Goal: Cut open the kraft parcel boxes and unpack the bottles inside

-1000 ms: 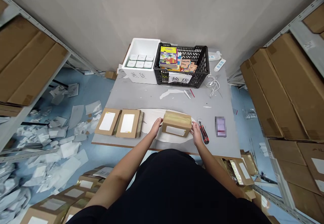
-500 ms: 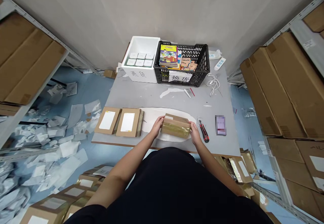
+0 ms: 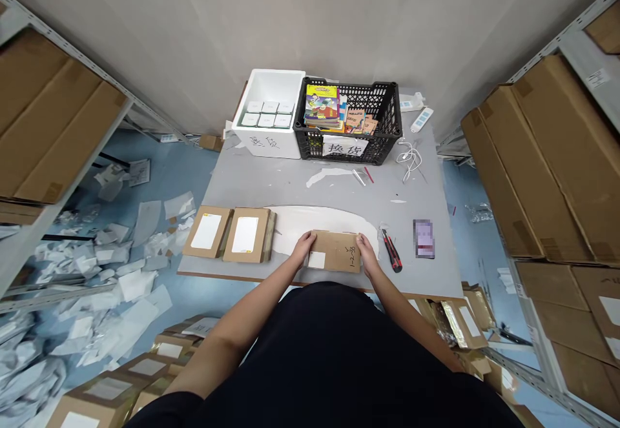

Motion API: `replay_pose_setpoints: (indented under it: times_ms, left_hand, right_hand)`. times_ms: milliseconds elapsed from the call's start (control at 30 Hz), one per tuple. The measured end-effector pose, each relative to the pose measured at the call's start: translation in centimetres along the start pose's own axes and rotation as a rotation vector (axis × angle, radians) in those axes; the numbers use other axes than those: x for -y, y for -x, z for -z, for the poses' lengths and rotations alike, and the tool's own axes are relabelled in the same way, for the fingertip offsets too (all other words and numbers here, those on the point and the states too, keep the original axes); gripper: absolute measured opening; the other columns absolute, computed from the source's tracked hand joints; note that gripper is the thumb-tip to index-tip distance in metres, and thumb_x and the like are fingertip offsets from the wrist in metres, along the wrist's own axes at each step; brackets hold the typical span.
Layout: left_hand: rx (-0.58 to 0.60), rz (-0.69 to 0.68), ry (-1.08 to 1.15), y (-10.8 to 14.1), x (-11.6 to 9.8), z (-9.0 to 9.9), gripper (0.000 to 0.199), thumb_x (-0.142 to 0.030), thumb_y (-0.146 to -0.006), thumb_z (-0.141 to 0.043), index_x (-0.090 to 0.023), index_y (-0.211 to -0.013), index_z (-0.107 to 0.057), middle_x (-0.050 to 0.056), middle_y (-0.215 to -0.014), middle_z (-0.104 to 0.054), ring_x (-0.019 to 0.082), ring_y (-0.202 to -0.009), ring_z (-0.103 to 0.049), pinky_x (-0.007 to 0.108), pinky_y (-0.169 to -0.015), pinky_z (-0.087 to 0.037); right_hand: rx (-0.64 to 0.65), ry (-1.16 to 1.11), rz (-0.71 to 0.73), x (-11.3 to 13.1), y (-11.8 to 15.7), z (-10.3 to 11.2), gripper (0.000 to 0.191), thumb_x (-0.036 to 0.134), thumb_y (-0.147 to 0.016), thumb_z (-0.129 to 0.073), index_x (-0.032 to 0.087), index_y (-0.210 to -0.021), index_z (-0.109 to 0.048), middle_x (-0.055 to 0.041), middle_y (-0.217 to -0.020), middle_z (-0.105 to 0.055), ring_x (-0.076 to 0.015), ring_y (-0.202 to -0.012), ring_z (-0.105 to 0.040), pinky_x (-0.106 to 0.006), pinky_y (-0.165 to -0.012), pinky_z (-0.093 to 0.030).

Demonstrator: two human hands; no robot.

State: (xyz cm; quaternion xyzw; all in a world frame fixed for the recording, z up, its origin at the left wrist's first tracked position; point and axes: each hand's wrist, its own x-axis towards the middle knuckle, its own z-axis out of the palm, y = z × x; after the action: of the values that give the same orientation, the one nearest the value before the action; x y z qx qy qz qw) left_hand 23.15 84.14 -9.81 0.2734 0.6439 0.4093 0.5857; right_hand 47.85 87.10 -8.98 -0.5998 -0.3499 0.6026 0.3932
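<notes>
Fingers (image 3: 310,239) of the left hand (image 3: 303,247) and right hand (image 3: 368,255) grasp opposite ends of a kraft mailer box (image 3: 336,251), lying flat, white label up, on the grey desk (image 3: 271,189). Just right: red-and-black utility knife (image 3: 391,250). Further left: two labelled mailers (image 3: 227,234).

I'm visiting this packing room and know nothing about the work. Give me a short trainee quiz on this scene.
1. What is held between the left hand and the right hand?
2. True or false: a red-handled utility knife lies on the table to the right of the right hand.
3. How many labelled cardboard parcels lie side by side left of the left hand?

Key: 1. A cardboard parcel. 2. True. 3. Two.
</notes>
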Motion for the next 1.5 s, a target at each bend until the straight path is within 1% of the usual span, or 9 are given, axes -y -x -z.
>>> replay_pose_setpoints:
  times_ms: [200,333,433,633,867,967,1067,1267,1500]
  left_hand:
    - [-0.071,-0.136,0.035,-0.3,-1.7,0.1,0.052,-0.051,-0.085,-0.058,-0.021,-0.128,-0.054,0.011,-0.133,-0.056,0.025,-0.122,-0.052,0.036,-0.102,-0.042]
    - [-0.087,-0.037,-0.007,-0.3,-0.9,-0.2,0.066,-0.050,-0.080,-0.065,-0.017,-0.136,-0.048,0.014,-0.131,-0.056,0.026,-0.116,-0.057,0.037,-0.099,-0.045]
    - [-0.010,0.010,0.033,-0.6,-0.7,-0.5,0.067,-0.051,-0.079,-0.066,-0.019,-0.135,-0.050,0.013,-0.133,-0.057,0.027,-0.118,-0.056,0.041,-0.101,-0.043]
    - [0.131,-0.104,0.133,-0.6,-2.0,0.6,0.065,-0.050,-0.075,-0.071,-0.021,-0.130,-0.050,0.012,-0.138,-0.053,0.027,-0.125,-0.051,0.039,-0.103,-0.042]
    - [0.058,0.099,0.049,1.1,-0.5,1.9,0.062,-0.067,-0.086,-0.045,-0.025,-0.131,-0.047,0.012,-0.135,-0.055,0.025,-0.121,-0.055,0.039,-0.098,-0.045]
    - [0.058,0.116,-0.016,1.0,0.4,1.5,0.063,-0.061,-0.082,-0.058,-0.021,-0.130,-0.051,0.014,-0.133,-0.057,0.029,-0.121,-0.055,0.041,-0.099,-0.044]
    - [0.046,0.013,-0.068,0.4,0.6,1.1,0.058,-0.048,-0.076,-0.067,-0.019,-0.125,-0.056,0.014,-0.128,-0.061,0.030,-0.118,-0.056,0.043,-0.101,-0.042]
    - [0.065,-0.194,-0.008,0.0,-0.5,1.4,0.060,-0.024,-0.068,-0.068,-0.020,-0.125,-0.050,0.013,-0.137,-0.053,0.026,-0.130,-0.046,0.043,-0.107,-0.036]
    - [0.208,-0.053,0.124,2.7,-1.6,2.5,0.063,-0.032,-0.070,-0.074,-0.021,-0.125,-0.045,0.012,-0.132,-0.057,0.026,-0.127,-0.050,0.043,-0.106,-0.037]
  right_hand:
    - [-0.046,-0.009,0.069,1.7,-0.8,0.4,0.058,0.058,-0.079,-0.057,0.024,-0.126,-0.057,-0.0083,-0.124,-0.063,-0.0252,-0.116,-0.057,-0.039,-0.096,-0.048]
    - [-0.028,0.013,0.016,1.4,-0.7,0.0,0.068,0.053,-0.073,-0.066,0.024,-0.133,-0.052,-0.0087,-0.133,-0.058,-0.0272,-0.121,-0.055,-0.041,-0.100,-0.045]
    - [0.037,0.018,0.003,1.6,-0.8,-0.2,0.068,0.053,-0.073,-0.066,0.026,-0.134,-0.053,-0.0045,-0.140,-0.054,-0.0261,-0.126,-0.052,-0.039,-0.104,-0.043]
    - [0.075,-0.093,0.034,3.1,-1.1,0.8,0.060,0.060,-0.080,-0.057,0.029,-0.130,-0.054,-0.0039,-0.138,-0.055,-0.0247,-0.124,-0.054,-0.037,-0.096,-0.049]
    - [0.016,-0.026,-0.138,0.8,0.4,1.1,0.056,0.060,-0.076,-0.061,0.027,-0.122,-0.059,-0.0087,-0.131,-0.060,-0.0286,-0.119,-0.057,-0.041,-0.087,-0.053]
    - [0.070,-0.019,-0.209,0.0,0.6,0.6,0.059,0.053,-0.073,-0.068,0.028,-0.126,-0.058,-0.0080,-0.127,-0.063,-0.0295,-0.115,-0.059,-0.044,-0.089,-0.052]
    - [0.130,-0.049,-0.123,0.2,0.2,0.2,0.058,0.048,-0.070,-0.072,0.028,-0.123,-0.059,-0.0057,-0.124,-0.065,-0.0283,-0.115,-0.060,-0.043,-0.093,-0.051]
    - [0.076,-0.133,-0.030,1.4,-0.3,0.8,0.052,0.060,-0.079,-0.059,0.028,-0.120,-0.057,-0.0059,-0.132,-0.058,-0.0231,-0.121,-0.054,-0.037,-0.093,-0.051]
    - [0.079,-0.062,-0.034,1.1,1.2,0.7,0.067,0.048,-0.077,-0.062,0.027,-0.139,-0.045,-0.0084,-0.144,-0.048,-0.0243,-0.129,-0.048,-0.039,-0.103,-0.044]
